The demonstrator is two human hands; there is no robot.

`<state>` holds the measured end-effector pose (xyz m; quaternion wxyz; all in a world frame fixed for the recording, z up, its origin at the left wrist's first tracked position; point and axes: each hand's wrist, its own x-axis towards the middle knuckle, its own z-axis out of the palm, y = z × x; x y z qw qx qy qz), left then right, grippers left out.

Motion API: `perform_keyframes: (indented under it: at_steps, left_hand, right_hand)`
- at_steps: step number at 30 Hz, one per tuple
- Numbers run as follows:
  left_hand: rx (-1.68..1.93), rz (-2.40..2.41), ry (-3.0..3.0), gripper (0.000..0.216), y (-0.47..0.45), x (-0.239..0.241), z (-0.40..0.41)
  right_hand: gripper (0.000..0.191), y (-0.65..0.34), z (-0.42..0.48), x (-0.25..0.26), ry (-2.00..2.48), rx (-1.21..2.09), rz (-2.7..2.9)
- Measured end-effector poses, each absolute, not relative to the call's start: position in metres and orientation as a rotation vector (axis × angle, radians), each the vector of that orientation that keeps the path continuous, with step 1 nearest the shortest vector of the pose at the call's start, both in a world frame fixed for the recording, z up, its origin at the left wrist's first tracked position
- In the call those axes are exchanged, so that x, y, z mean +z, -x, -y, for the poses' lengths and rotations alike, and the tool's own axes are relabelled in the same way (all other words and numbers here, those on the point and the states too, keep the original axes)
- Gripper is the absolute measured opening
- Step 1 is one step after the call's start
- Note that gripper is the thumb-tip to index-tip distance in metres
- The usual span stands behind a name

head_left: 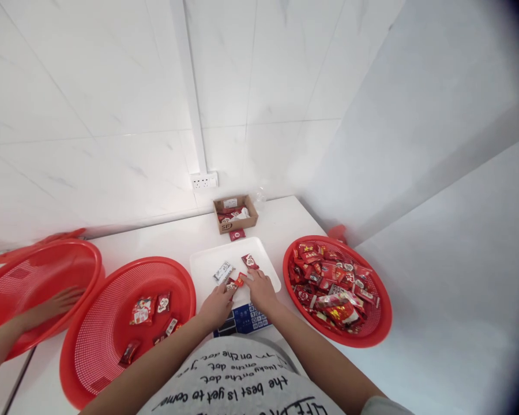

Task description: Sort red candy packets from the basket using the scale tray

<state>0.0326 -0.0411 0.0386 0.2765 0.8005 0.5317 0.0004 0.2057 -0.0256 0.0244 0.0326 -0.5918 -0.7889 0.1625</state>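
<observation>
My left hand [217, 304] and my right hand [262, 290] work close together over the white pan [205, 256] of a weighing scale. The left fingers are closed at a dark red snack packet [230, 285], which they partly cover. At the fingertips of my right hand is a small bright red packet [239, 280], pinched at its edge. A silver-white packet [224, 272] lies on the pan left of it. Another dark red packet [249, 261] lies just beyond my right fingers. The scale's blue keypad [244, 317] shows below my wrists.
A red basket [383, 311] heaped with snack packets stands at right; another red basket [84, 340] with several packets stands at left. Another person's hand [63, 301] reaches into a far-left red basket [90, 253]. Behind the scale are a cardboard box [237, 223] and a packet [237, 234].
</observation>
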Motion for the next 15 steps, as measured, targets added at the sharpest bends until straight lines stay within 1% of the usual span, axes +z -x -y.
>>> perform_keyframes:
  at_steps: [6,11,15]
  left_hand:
    - [-0.016,-1.453,-2.174,0.047,-0.038,0.036,0.031]
    - [0.135,-1.527,-2.301,0.040,-0.036,0.037,0.023]
    - [0.146,-1.628,-2.356,0.048,-0.026,0.034,0.016]
  right_hand:
    - [0.046,-0.219,0.037,0.023,1.890,0.492,2.308]
    - [0.046,-0.221,0.027,0.029,1.895,0.442,2.236]
    - [0.048,-0.218,0.013,0.025,1.899,0.558,2.269]
